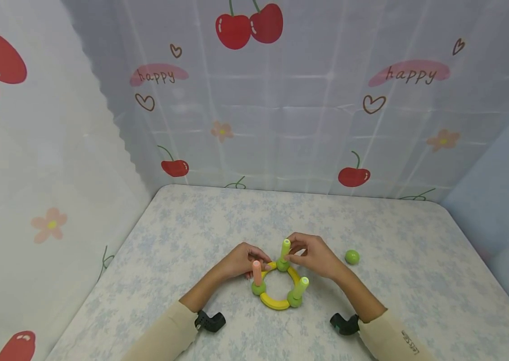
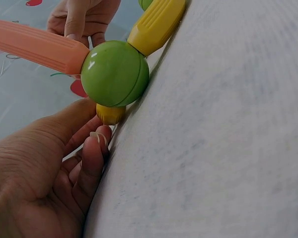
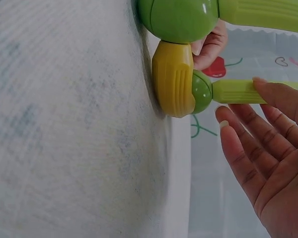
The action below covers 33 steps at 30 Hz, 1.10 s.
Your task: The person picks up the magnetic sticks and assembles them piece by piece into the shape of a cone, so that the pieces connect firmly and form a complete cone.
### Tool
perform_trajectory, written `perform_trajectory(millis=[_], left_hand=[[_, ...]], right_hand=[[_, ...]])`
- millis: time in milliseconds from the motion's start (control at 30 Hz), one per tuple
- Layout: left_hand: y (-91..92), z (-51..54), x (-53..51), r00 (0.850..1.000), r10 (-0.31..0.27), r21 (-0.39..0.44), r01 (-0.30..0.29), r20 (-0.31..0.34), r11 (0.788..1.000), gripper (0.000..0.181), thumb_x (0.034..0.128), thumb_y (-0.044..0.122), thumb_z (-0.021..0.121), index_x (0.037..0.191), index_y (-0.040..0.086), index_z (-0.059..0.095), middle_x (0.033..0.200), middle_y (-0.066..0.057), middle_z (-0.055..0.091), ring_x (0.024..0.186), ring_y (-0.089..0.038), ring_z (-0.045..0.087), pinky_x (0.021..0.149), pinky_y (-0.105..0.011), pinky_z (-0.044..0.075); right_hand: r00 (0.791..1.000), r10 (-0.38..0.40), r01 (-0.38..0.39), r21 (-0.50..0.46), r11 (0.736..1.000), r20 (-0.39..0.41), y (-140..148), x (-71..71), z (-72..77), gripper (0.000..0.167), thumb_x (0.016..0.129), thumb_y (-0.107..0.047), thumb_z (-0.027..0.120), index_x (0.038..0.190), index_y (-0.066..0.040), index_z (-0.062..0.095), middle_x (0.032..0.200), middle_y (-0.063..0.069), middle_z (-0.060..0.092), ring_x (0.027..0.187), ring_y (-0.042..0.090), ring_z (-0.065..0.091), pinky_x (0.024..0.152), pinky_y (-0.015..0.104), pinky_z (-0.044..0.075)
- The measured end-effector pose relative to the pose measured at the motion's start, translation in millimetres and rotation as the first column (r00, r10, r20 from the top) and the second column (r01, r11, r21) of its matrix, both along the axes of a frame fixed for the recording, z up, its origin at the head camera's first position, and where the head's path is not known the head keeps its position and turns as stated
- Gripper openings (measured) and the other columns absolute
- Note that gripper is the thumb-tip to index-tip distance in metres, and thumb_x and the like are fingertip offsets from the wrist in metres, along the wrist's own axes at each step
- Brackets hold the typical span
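On the table lies a ring of curved yellow rods [image 1: 274,302] joined by green balls [image 1: 294,300]. Upright from the left ball [image 2: 114,74] stands an orange rod [image 1: 257,273]. Light green rods rise from the other two, one at the front right [image 1: 301,287] leaning slightly. My left hand [image 1: 244,259] pinches the back-left yellow rod [image 1: 273,265], partly hidden by the fingers and ball. At the ring's far side, my right hand [image 1: 315,254] holds the far light green rod [image 3: 238,91] between thumb and fingers, above its ball [image 3: 202,91].
A loose green ball [image 1: 352,257] lies right of my right hand. The table [image 1: 182,220] has a pale blue floral cover. Curtains [image 1: 272,150] with printed cherries stand behind it and at both sides. Black wrist devices [image 1: 210,321] sit at both sleeve cuffs.
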<state>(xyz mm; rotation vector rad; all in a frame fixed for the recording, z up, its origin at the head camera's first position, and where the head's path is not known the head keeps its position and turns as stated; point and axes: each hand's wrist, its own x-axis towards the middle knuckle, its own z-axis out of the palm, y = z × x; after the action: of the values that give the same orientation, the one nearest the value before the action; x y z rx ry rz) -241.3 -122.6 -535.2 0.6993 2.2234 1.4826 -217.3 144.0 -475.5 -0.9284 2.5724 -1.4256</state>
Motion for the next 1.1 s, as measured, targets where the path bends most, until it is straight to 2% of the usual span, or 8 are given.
perform_trajectory(millis=[67,133,333,533,700,900,1100], left_hand=[[-0.1,-0.3,-0.4,1.0,-0.004,-0.002,0.004,-0.001,1.0,0.021,0.0912,0.025,0.079,0.107,0.01,0.079,0.077,-0.003,0.074,0.048,-0.012,0.056,0.046,-0.027,0.049],[-0.3,-0.3,-0.6,1.0,-0.006,-0.001,0.006,0.0,1.0,0.022,0.0913,0.026,0.079,0.107,0.01,0.079,0.077,-0.002,0.074,0.048,-0.012,0.056,0.046,-0.027,0.05],[-0.5,-0.1,-0.4,1.0,-0.007,0.004,0.007,0.01,1.0,0.022,0.0909,0.026,0.08,0.107,0.011,0.079,0.077,-0.002,0.074,0.048,-0.011,0.056,0.046,-0.026,0.049],[-0.9,0.5,0.8,1.0,-0.005,0.014,0.005,0.026,1.0,0.023,0.0902,0.025,0.08,0.107,0.01,0.079,0.08,-0.003,0.075,0.048,-0.013,0.056,0.046,-0.026,0.049],[-0.8,-1.2,-0.1,1.0,-0.002,0.013,0.002,0.023,1.0,0.022,0.0899,0.024,0.081,0.107,0.01,0.079,0.081,-0.003,0.075,0.048,-0.013,0.055,0.046,-0.026,0.048],[-0.8,-2.2,-0.6,1.0,-0.008,0.007,0.007,0.028,1.0,0.022,0.0905,0.024,0.08,0.108,0.011,0.079,0.083,-0.002,0.075,0.048,-0.012,0.056,0.046,-0.026,0.049],[-1.2,-1.8,-0.1,1.0,-0.003,0.008,0.002,0.022,1.0,0.021,0.09,0.026,0.08,0.107,0.013,0.079,0.084,-0.001,0.076,0.048,-0.012,0.056,0.046,-0.026,0.049]], right_hand=[[1.0,0.006,-0.006,0.008,1.0,-0.01,2.8,-2.2,-1.5,0.019,0.09,-0.019,0.08,0.107,-0.019,0.07,0.097,-0.005,0.073,0.092,0.017,0.071,0.069,0.029,0.056],[1.0,0.013,-0.013,0.018,1.0,-0.011,5.3,-2.8,0.0,0.022,0.09,-0.02,0.08,0.109,-0.018,0.07,0.099,-0.005,0.073,0.094,0.019,0.071,0.07,0.03,0.057],[0.998,0.03,-0.033,0.054,0.998,0.046,21.2,-8.5,5.4,0.029,0.091,-0.018,0.079,0.116,-0.01,0.069,0.107,0.008,0.072,0.099,0.027,0.07,0.078,0.034,0.058],[0.996,-0.016,0.007,0.093,0.996,0.092,49.6,-16.8,12.9,0.025,0.089,-0.017,0.081,0.109,-0.006,0.07,0.107,0.014,0.072,0.101,0.025,0.069,0.079,0.033,0.058],[0.993,-0.052,0.038,0.125,0.991,0.108,78.7,-24.5,17.0,0.024,0.09,-0.015,0.079,0.111,-0.007,0.071,0.11,0.016,0.072,0.103,0.024,0.068,0.081,0.032,0.057],[0.985,-0.074,0.053,0.134,0.99,0.153,115.0,-29.6,18.2,0.03,0.092,-0.017,0.078,0.118,-0.003,0.069,0.115,0.017,0.071,0.108,0.027,0.066,0.087,0.029,0.054],[0.977,-0.097,0.063,0.178,0.982,0.188,140.1,-29.6,19.6,0.039,0.092,-0.019,0.078,0.122,0.002,0.065,0.117,0.019,0.069,0.107,0.03,0.065,0.084,0.029,0.054]])
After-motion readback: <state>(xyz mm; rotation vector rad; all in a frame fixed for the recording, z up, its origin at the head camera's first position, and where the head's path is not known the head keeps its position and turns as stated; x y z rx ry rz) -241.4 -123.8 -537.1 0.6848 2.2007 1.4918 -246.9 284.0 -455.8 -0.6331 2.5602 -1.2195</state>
